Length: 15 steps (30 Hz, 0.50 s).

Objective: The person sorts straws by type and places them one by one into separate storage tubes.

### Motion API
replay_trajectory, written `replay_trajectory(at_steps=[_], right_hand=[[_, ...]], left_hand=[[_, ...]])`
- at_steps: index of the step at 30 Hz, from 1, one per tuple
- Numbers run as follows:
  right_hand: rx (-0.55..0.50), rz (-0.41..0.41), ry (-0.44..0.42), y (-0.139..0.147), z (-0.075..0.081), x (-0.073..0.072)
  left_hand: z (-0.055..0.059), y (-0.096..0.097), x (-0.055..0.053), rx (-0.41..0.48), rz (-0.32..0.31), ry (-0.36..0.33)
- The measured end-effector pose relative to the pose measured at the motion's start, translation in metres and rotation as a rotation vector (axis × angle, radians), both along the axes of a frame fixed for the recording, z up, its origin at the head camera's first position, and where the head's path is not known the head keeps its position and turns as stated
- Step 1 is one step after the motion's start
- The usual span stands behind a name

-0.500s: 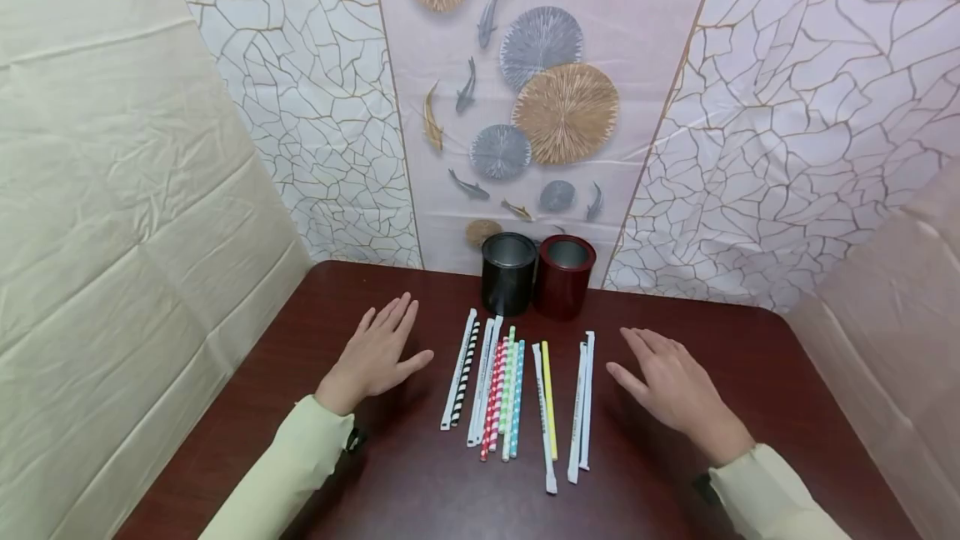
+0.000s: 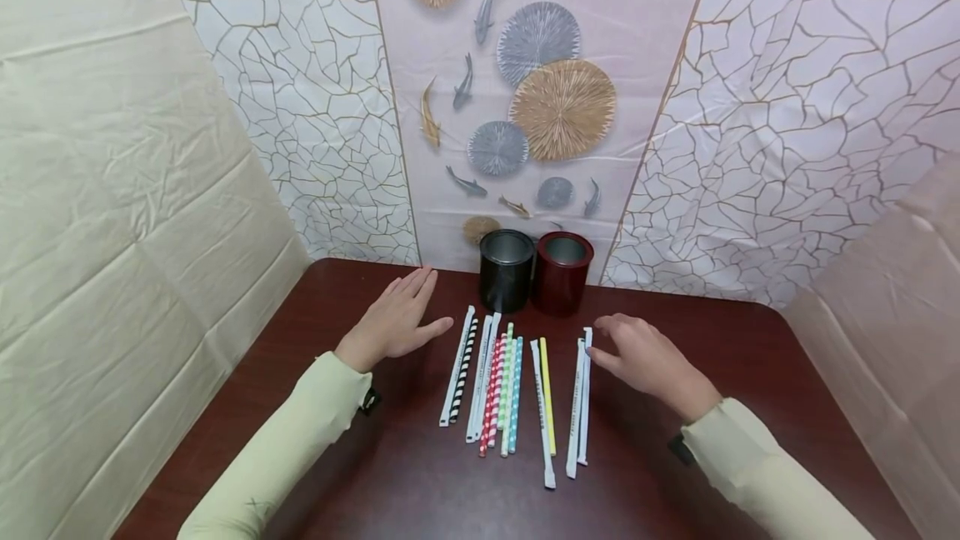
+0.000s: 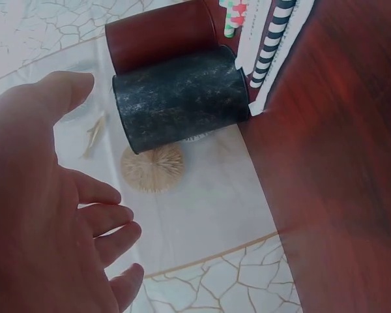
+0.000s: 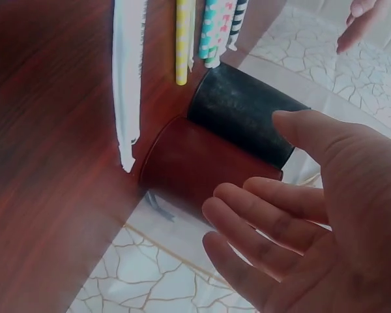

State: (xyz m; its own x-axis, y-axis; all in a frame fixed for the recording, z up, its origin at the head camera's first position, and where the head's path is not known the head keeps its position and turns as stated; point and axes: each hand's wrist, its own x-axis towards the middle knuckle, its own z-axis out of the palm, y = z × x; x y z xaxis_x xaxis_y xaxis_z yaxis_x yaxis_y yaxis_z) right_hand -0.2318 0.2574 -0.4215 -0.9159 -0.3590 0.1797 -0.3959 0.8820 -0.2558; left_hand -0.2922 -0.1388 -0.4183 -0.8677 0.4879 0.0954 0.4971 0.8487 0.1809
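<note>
Only the head view looks down into the black cup (image 2: pixel 505 286) and red cup (image 2: pixel 558 286). Striped, spotted and white-wrapped straws (image 2: pixel 515 394) lie before them on the table (image 2: pixel 420 477). Left hand (image 2: pixel 392 319): fingers nearly together, thumb wide; right hand (image 2: pixel 654 362): fingers slightly apart.

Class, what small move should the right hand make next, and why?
Perhaps the right hand should move in and pinch the rightmost wrapped straw. It is the straw nearest that hand, whose relaxed fingers hold nothing, and no straw sticks out of the black cup or the red cup.
</note>
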Motion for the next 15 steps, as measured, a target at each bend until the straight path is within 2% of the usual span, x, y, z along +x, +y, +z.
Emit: replay_trajectory(at_steps=[15], right_hand=[[-0.085, 0.012, -0.158, -0.029, -0.013, -0.034]], left_hand=[[0.004, 0.036, -0.036, 0.022, -0.007, -0.049]])
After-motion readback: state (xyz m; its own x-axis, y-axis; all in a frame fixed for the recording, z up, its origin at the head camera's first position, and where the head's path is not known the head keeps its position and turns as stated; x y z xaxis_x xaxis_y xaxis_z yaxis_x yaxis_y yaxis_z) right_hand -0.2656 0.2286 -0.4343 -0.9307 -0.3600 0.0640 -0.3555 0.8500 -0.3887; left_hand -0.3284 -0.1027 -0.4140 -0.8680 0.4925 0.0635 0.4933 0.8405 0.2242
